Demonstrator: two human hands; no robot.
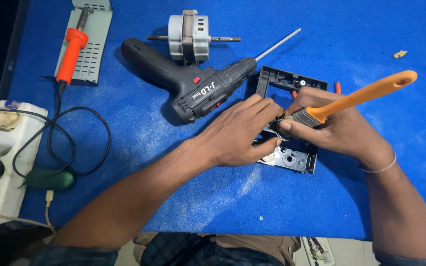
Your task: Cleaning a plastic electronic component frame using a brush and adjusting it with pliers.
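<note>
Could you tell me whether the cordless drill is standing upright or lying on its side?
Lying on its side: the black cordless drill rests flat on the blue table, its long bit pointing right, unheld by either hand.

One label shows: white lettering printed on the black body of the cordless drill (pixel 193 83), which lies near the worktop's (pixel 371 29) far edge, about mid-width. No packages, signs or screens appear.

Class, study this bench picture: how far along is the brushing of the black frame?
Done: nothing can be confirmed; pale dust lies on the blue mat. In hand: the left hand steadies the black frame while the right hand works the orange-handled brush into it. Left: the cordless drill lies unused.
</note>
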